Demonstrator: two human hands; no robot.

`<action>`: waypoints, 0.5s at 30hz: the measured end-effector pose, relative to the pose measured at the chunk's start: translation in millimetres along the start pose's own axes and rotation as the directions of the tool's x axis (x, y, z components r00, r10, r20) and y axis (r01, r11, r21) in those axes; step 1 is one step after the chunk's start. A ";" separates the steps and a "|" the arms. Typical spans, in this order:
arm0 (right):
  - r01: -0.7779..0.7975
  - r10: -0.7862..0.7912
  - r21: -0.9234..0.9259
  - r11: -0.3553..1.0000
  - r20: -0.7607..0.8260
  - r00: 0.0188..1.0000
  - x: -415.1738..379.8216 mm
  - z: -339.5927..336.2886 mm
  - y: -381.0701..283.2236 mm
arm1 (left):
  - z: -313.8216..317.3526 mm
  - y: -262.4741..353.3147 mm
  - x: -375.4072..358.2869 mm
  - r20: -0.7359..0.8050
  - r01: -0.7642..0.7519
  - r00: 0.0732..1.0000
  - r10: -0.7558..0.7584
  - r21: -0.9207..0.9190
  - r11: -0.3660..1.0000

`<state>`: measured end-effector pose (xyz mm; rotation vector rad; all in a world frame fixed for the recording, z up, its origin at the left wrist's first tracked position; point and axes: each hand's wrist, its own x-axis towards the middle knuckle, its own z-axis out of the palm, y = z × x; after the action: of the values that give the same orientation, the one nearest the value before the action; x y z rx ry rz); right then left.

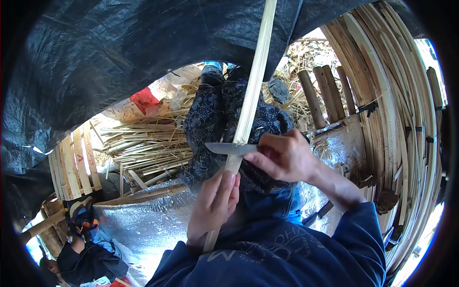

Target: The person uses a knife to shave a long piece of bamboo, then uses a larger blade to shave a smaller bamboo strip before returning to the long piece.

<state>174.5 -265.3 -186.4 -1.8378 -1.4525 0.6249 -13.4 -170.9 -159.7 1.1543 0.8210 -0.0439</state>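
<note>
A long pale strip of split wood or bamboo (254,91) runs from the top of the view down past my lap, slightly tilted. My left hand (216,203) is closed round its lower part, thumb on top. A knife (228,148) lies across the strip just above that hand, its blade pointing left and touching the strip. My right hand (286,157) grips the knife's handle, mostly hidden by the fingers, with the thumb close to the strip. Patterned dark cloth (203,115) covers my legs beneath.
Bundled long strips (399,110) stand along the right side. Cut sticks (148,143) lie in a pile at the left. Dark plastic sheeting (95,62) hangs overhead. Silvery foil sheet (148,229) spreads beside me. Another person (91,258) is at the lower left.
</note>
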 end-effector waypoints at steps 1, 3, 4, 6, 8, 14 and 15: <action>0.000 0.000 0.007 1.000 0.022 1.000 -0.7 2.3 -0.3 | 1.5 -1.7 -0.5 -0.002 -0.003 1.000 0.003 0.001 1.000; 0.071 -0.071 0.022 0.997 0.011 0.997 -3.0 3.2 -4.3 | 3.5 -5.1 -3.1 -0.015 -0.159 0.986 0.168 0.242 0.957; 0.110 -0.110 -0.001 0.994 0.014 0.994 -4.5 2.4 -0.8 | 3.1 -3.4 -1.9 -0.013 -0.162 0.985 0.170 0.245 0.956; -0.135 0.138 0.054 0.989 -0.055 0.989 8.2 -5.4 17.0 | 2.7 0.1 -1.2 -0.012 -0.026 1.000 0.028 0.109 0.994; 0.038 -0.039 -0.067 0.997 -0.011 0.999 3.8 -0.4 10.9 | 2.0 3.7 -1.9 -0.006 -0.039 0.999 0.040 0.091 0.995; 0.003 -0.003 -0.006 1.000 0.123 0.992 9.2 6.8 -9.3 | -4.1 -7.6 6.3 -0.067 -0.180 0.971 0.231 0.437 0.881; -0.005 0.005 0.001 1.000 0.141 0.990 8.8 7.0 -11.4 | -5.6 -3.8 5.0 -0.073 -0.091 0.990 0.119 0.304 0.948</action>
<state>164.4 -253.8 -181.7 -1.8281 -1.5383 0.7717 -14.6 -166.1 -166.6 1.4957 0.8511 -0.0287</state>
